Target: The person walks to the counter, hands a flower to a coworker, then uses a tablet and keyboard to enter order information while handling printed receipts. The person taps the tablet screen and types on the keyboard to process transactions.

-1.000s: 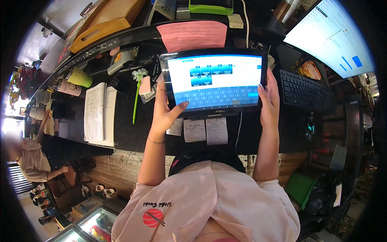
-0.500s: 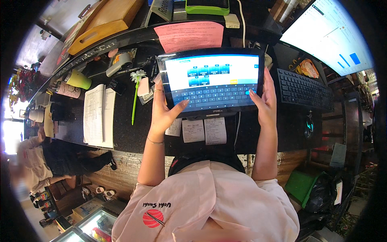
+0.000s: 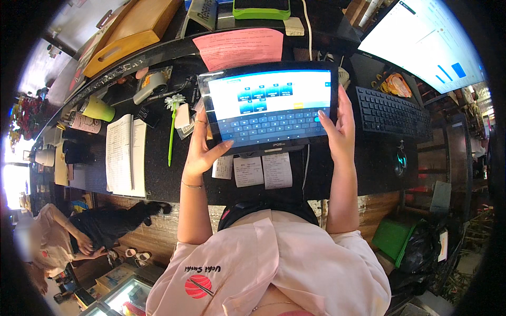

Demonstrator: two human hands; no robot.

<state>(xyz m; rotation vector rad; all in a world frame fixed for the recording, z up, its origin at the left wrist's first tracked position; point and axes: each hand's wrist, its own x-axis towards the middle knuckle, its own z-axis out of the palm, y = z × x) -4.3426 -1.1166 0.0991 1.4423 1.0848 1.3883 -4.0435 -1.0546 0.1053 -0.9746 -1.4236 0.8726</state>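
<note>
A black touchscreen terminal [image 3: 271, 97] stands on the dark counter before me, its lit screen showing blue tiles above an on-screen keyboard [image 3: 274, 124]. My left hand [image 3: 203, 155] grips its left side, the thumb lying over the lower left corner of the screen and the fingers partly hidden behind the edge. On the opposite side, my right hand [image 3: 341, 130] wraps round the edge, with its thumb over the blue key at the keyboard's right end. Whether that thumb touches the glass I cannot tell. Several paper receipts [image 3: 248, 171] lie beneath the terminal's lower edge.
Right of the terminal are a black keyboard [image 3: 390, 111], a mouse [image 3: 401, 162] and a lit monitor [image 3: 421, 47]. Leftward lie a flower-topped green pen [image 3: 170, 142] and a notebook [image 3: 120, 152]. A pink sheet [image 3: 240, 47] stands behind. Another person [image 3: 58, 231] is at far left.
My left thumb has slid down toward the screen's lower corner, and my right thumb has shifted slightly up. The view has moved a little. The other person at left has changed posture, arms now lower.
</note>
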